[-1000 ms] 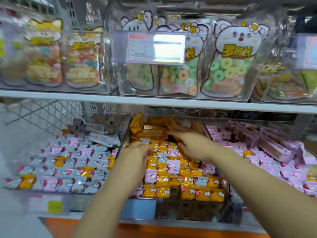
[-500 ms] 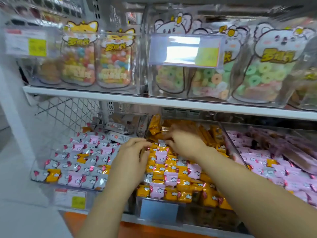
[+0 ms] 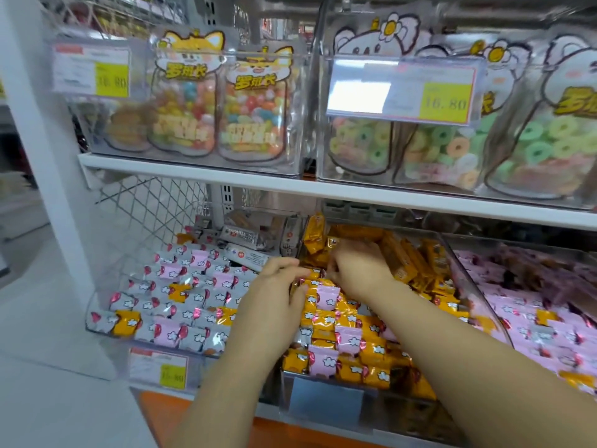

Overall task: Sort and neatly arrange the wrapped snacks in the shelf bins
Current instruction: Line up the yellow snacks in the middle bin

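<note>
Three clear bins on the lower shelf hold small wrapped snacks. The left bin (image 3: 97, 321) has mostly silver packs with some pink and yellow ones. The middle bin (image 3: 326, 402) has mostly yellow packs (image 3: 371, 350) with a few pink packs (image 3: 326, 297) mixed in. The right bin (image 3: 484, 305) is mostly pink. My left hand (image 3: 271, 295) rests over the middle bin's left side, fingers curled on the packs. My right hand (image 3: 358, 270) reaches deeper into the same bin, fingertips pinched among the yellow packs; what it grips is hidden.
The white upper shelf (image 3: 226, 182) hangs low above the bins and carries clear boxes of candy bags with price tags (image 3: 400, 88). Longer yellow bars (image 3: 403, 260) lie at the back of the middle bin. A white post (image 3: 38, 124) stands left.
The view has swung left and closer. Both hands moved toward the back of the middle bin and drew nearer to each other.
</note>
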Demonstrator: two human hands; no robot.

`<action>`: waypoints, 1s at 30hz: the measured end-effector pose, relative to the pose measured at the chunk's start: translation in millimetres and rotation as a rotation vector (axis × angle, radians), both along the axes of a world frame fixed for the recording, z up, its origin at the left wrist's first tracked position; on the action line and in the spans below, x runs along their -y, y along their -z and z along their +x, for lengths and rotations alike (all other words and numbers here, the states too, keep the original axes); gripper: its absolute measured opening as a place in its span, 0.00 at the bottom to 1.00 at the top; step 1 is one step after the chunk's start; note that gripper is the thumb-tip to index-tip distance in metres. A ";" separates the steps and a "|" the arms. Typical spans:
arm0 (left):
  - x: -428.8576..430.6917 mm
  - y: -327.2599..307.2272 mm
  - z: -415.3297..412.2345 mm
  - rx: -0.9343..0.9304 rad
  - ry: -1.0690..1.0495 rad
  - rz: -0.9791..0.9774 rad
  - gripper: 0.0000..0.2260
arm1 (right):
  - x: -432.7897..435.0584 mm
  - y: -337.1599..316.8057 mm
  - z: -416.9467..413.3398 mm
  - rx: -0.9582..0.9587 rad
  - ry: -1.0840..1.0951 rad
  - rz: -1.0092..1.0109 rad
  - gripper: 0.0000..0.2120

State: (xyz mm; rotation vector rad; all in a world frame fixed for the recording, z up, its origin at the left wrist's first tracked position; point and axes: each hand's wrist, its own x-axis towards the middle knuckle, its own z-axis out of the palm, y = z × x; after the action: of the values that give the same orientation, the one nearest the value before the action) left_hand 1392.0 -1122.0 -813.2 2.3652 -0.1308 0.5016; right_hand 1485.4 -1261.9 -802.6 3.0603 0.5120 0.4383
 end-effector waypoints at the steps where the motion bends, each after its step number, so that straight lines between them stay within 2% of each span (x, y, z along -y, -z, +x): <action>1: -0.2 -0.1 -0.4 -0.003 0.002 0.000 0.13 | 0.6 0.2 -0.5 -0.012 -0.009 0.016 0.07; 6: 1.6 0.0 0.7 -0.011 0.003 -0.004 0.12 | 6.8 -3.8 -2.0 -0.090 -0.065 0.129 0.07; 11: 2.8 1.3 3.4 -0.012 0.001 0.000 0.12 | 11.3 -17.8 -7.5 -0.121 -0.112 0.210 0.02; 19: 3.6 1.2 4.6 -0.007 -0.001 0.040 0.14 | 20.4 -17.5 -32.6 0.091 -0.108 0.484 0.06; 22: 5.7 0.7 5.9 -0.010 0.019 0.084 0.19 | 21.1 -19.1 -43.0 0.155 -0.161 0.529 0.13; 25: 5.7 -1.5 8.5 -0.054 0.023 0.158 0.21 | 24.1 -26.7 -47.1 0.156 -0.208 0.534 0.15; 30: 5.7 -7.2 12.4 -0.063 0.010 0.209 0.17 | 36.0 -37.7 -53.1 0.152 -0.201 0.712 0.13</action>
State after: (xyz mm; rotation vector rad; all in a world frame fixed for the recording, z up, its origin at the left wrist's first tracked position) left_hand 1404.3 -1127.8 -806.0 2.5797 -0.1733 0.4259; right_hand 1432.3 -1297.9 -764.9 3.5915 0.8082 1.0555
